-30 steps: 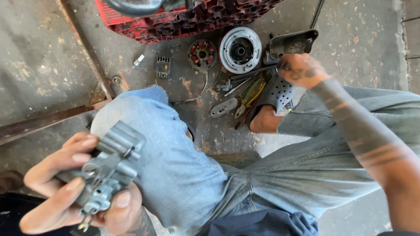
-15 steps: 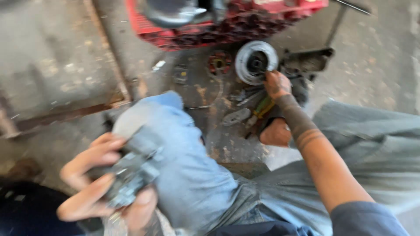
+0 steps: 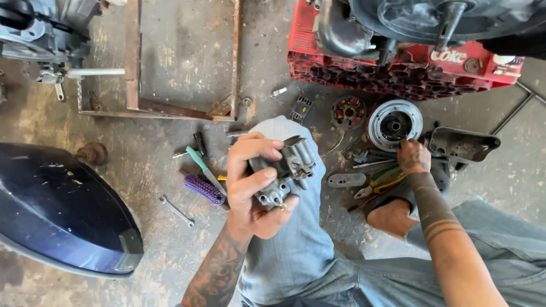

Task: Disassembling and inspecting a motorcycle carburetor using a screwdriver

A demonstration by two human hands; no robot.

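Note:
My left hand (image 3: 250,185) grips a grey metal carburetor (image 3: 290,167) and holds it above my left knee, fingers wrapped around its body. Stretched out to the concrete floor, my right hand (image 3: 414,158) rests with its fingers curled down on a pile of thin metal tools just below a round silver flywheel (image 3: 394,124). Whether it has hold of one of them is hidden. Pliers with yellow-green handles (image 3: 382,182) lie right under that wrist.
A red crate (image 3: 398,71) with an engine on it stands at the back. A dark blue body panel (image 3: 57,210) lies at left, beyond it a rusty metal frame (image 3: 182,109). A green-handled screwdriver (image 3: 200,164), purple brush (image 3: 203,189), small wrench (image 3: 176,211) and grey cover (image 3: 462,145) lie around.
My left hand has brought the carburetor up from beside my knee to above it. My right hand has stayed at the tools by the flywheel. The view has swung left.

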